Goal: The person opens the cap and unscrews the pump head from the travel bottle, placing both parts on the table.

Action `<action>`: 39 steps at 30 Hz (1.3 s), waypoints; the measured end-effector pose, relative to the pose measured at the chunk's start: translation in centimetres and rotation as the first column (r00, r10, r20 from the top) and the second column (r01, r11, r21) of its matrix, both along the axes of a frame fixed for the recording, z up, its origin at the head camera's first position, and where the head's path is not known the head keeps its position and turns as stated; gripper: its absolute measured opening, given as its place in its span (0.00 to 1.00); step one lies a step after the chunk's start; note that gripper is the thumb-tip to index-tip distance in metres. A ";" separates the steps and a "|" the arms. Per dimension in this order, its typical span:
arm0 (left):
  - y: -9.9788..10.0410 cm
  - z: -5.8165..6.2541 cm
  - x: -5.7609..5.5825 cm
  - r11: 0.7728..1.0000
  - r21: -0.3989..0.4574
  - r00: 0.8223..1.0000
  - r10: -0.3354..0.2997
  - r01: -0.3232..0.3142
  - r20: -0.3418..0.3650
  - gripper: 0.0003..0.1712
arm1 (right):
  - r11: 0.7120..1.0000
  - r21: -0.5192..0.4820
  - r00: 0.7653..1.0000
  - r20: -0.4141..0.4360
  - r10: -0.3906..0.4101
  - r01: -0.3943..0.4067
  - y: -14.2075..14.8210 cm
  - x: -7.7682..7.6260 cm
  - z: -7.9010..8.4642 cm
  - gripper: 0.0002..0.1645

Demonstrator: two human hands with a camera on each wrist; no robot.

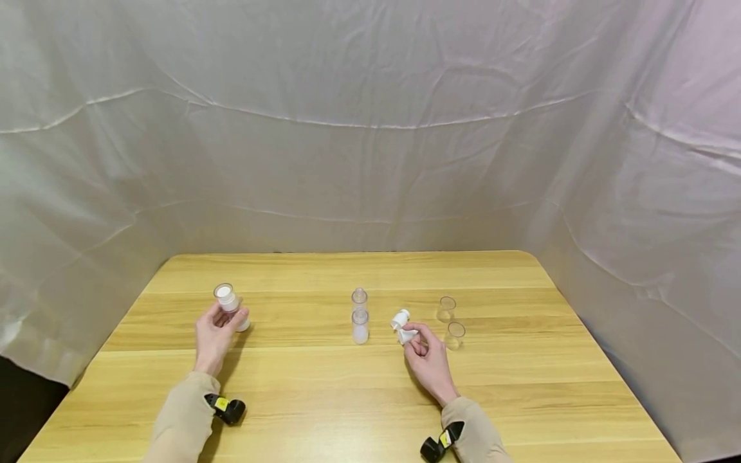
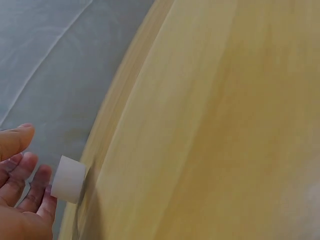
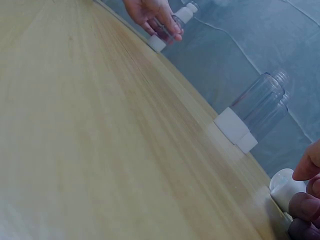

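On the left, my left hand grips a clear bottle with a white base and a white top inside a clear rim. The left wrist view shows the bottle's white base close to the tabletop, below the fingers. Right of the middle, my right hand pinches a white pump head low over the table. Another white pump head lies just beyond those fingertips. Two clear bottles with white bases stand upright to the left of this hand, their threaded necks uncapped.
Two clear caps stand on the wooden table, one behind the other, close to the right hand's far side. Grey curtain hangs behind the table and along both sides. A black wrist camera is strapped to each sleeve.
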State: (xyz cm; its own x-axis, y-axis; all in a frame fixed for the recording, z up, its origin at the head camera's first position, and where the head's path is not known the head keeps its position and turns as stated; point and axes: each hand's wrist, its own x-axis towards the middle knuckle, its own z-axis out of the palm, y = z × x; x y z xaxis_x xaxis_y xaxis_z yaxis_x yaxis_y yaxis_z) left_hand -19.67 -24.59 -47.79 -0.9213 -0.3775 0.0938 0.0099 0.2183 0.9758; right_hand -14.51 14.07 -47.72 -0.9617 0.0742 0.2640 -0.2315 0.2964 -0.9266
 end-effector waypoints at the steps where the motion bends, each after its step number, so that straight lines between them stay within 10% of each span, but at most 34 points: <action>1: 0.2 0.1 0.1 1.000 -0.009 1.000 -0.004 0.004 0.000 0.25 | 1.000 0.000 1.000 0.000 0.000 0.000 0.0 0.0 0.0 0.17; 24: 5.8 0.8 2.5 0.943 -0.165 0.952 -0.300 0.289 -0.051 0.23 | 1.000 0.005 1.000 0.003 0.002 -0.002 0.0 0.1 0.1 0.17; 39: 9.0 0.9 3.7 0.833 -0.191 0.842 -0.537 0.520 -0.047 0.23 | 0.999 -0.047 1.000 0.016 0.002 -0.001 -0.2 0.1 0.1 0.18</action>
State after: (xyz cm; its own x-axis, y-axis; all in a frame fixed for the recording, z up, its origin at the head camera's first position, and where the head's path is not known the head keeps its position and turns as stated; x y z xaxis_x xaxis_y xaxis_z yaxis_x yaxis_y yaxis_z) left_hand -16.00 -15.56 -46.91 -0.9589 0.1931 0.2078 0.2606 0.3098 0.9144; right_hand -14.40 13.90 -47.59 -0.9658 0.0849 0.2450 -0.2170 0.2522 -0.9430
